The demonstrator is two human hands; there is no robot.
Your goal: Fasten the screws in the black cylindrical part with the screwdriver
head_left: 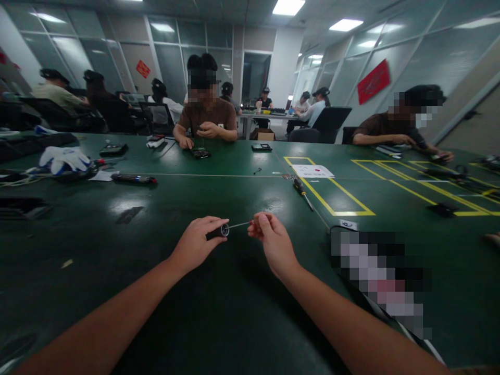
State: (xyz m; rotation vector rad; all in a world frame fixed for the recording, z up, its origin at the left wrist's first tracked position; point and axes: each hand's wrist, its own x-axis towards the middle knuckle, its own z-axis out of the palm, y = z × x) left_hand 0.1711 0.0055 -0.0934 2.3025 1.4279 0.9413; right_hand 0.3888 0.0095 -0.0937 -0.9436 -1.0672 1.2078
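My left hand [192, 246] is closed around a short black tube [223, 230] with a silvery ringed end, which looks like a flashlight. That end faces right. From it a thin, pale rod or wire [238, 225] runs across to my right hand [274, 240]. The right fingertips are pinched together on the far end of the rod, where a small reddish bit shows. Whether the rod is fixed inside the tube I cannot tell. Both hands are above the green table [219, 312], a short gap apart.
A yellow-and-black screwdriver [302, 191] lies beyond my right hand, beside yellow tape outlines [351, 212] and a white sheet [313, 171]. A blurred-out object [378, 281] lies near my right forearm. At left are white gloves [65, 159] and a dark pen-shaped tool [134, 178]. Co-workers sit opposite.
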